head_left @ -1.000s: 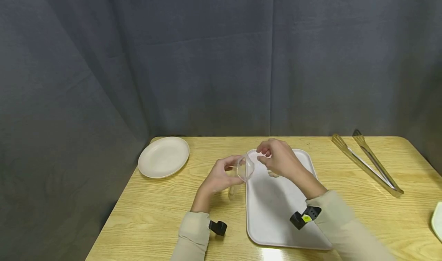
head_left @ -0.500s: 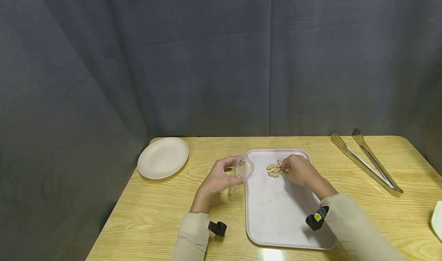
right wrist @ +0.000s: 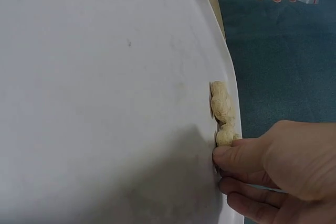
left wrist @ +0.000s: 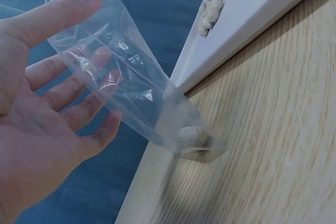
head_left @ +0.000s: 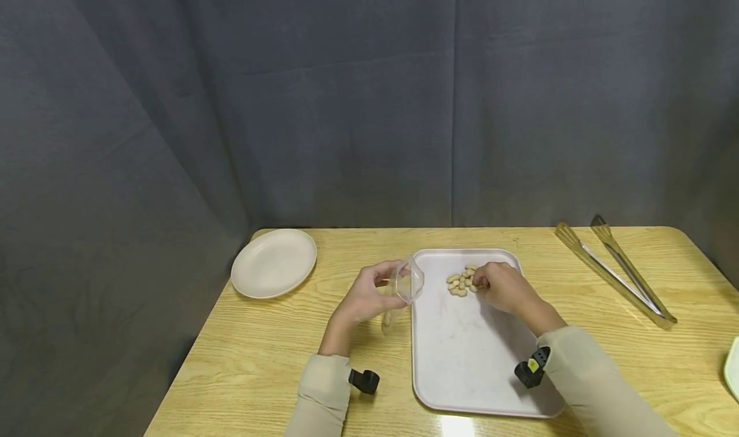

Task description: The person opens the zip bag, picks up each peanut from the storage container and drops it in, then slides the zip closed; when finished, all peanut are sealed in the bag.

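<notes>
My left hand (head_left: pixel 369 294) holds a clear plastic zip bag (head_left: pixel 408 282) by its top, left of the tray, mouth spread. In the left wrist view the thumb and the fingers lie on opposite sides of the bag, and one peanut (left wrist: pixel 192 136) sits in its bottom corner. Over the far part of the white tray (head_left: pixel 462 360), my right hand (head_left: pixel 505 287) reaches down to a small pile of unshelled peanuts (head_left: pixel 460 284). Its thumb and fingertips pinch a peanut (right wrist: pixel 226 136) at the pile's right side; the fingers partly hide it.
A cream plate (head_left: pixel 274 264) lies at the far left of the wooden table (head_left: pixel 254 373). Metal tongs (head_left: pixel 620 280) lie spread at the right. The rim of a pale dish (head_left: pixel 732 369) shows at the right edge. A dark curtain (head_left: pixel 346 103) hangs behind.
My right hand has moved from beside the bag's mouth, to the right and down onto the peanuts, uncovering the pile. My left hand and the bag have stayed put.
</notes>
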Demonstrator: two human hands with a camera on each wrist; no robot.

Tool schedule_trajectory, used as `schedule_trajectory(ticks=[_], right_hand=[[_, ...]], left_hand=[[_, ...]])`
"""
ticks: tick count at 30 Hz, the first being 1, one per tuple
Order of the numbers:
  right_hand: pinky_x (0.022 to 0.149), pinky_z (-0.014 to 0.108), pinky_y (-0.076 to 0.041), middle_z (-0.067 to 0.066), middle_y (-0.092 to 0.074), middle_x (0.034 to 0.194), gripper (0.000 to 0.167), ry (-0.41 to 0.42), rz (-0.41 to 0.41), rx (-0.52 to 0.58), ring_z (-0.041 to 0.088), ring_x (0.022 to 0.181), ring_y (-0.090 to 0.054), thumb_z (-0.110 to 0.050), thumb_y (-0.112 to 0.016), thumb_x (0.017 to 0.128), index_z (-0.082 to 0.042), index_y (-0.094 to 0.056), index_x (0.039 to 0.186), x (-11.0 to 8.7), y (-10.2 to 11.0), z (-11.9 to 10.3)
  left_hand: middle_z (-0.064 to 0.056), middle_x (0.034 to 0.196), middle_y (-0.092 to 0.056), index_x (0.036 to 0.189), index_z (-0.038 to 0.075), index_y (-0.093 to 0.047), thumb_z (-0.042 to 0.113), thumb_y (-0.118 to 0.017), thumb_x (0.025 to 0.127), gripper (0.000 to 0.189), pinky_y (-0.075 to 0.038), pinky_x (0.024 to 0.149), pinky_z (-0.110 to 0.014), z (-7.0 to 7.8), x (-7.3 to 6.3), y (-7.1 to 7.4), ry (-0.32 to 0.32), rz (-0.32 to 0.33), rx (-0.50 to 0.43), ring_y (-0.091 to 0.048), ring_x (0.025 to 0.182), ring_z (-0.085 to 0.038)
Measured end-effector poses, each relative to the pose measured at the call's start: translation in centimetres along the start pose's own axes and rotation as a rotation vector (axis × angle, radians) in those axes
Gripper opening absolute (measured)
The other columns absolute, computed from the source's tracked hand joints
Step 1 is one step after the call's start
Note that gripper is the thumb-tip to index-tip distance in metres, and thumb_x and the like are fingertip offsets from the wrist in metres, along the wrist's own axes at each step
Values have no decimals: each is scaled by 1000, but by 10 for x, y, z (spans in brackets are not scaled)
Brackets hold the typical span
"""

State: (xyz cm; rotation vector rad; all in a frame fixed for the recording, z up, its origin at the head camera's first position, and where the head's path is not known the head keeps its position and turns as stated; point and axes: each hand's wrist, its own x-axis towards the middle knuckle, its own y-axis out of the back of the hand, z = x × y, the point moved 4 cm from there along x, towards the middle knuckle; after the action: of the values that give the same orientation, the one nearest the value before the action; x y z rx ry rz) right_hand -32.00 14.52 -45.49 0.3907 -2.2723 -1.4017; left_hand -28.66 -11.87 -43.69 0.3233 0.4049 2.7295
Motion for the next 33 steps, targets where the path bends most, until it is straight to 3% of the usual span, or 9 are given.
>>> schedule_trajectory(ticks=[3, 9, 13, 18, 23, 33], right_hand=[[60, 32, -36, -3, -51, 66, 22, 2, 4, -3, 16, 65, -42, 13, -66, 73, -9, -67, 74, 0, 0, 0], [69, 41, -54, 8, -71, 82, 16, 24, 14, -32, 23, 76, -64, 10, -70, 76, -2, -75, 86, 4, 6, -7], [63, 40, -54, 7, -68, 79, 11, 69, 52, -48, 23, 72, -64, 7, -73, 80, -1, -75, 87, 14, 25, -31], [62, 38, -53, 7, -65, 79, 9, 166, 99, -1, 22, 72, -63, 5, -74, 82, -1, -74, 90, 28, 48, -78], [62, 35, -53, 5, -66, 80, 10, 254, 115, 38, 23, 73, -64, 3, -74, 84, -2, -75, 93, 34, 57, -116], [64, 34, -53, 4, -66, 80, 13, 317, 92, 61, 22, 74, -64, 4, -75, 83, -3, -75, 94, 36, 53, -136]], left_hand=[[-14, 123, -67, 137, 3, -57, 0, -81, 76, 66, -37, 106, -57, 0, 0, 0, -4, -3, -6, -55, 119, -30], [-22, 125, -64, 138, 1, -56, 0, -80, 76, 66, -37, 105, -58, -2, 0, 0, -11, -5, -12, -55, 119, -33], [-21, 125, -64, 136, 1, -58, 1, -81, 76, 64, -40, 104, -54, -2, -1, 0, -10, -4, -7, -55, 117, -28], [-20, 124, -65, 135, 1, -59, 2, -81, 76, 63, -42, 103, -50, -1, -1, 0, -9, -2, 5, -56, 116, -24], [-20, 126, -64, 135, 3, -59, 1, -81, 76, 63, -41, 102, -55, -2, -1, 0, -9, -3, -18, -57, 116, -29], [-20, 130, -62, 141, 1, -53, 3, -80, 80, 67, -39, 103, -58, 0, -2, 1, -8, -20, -45, -53, 122, -36]])
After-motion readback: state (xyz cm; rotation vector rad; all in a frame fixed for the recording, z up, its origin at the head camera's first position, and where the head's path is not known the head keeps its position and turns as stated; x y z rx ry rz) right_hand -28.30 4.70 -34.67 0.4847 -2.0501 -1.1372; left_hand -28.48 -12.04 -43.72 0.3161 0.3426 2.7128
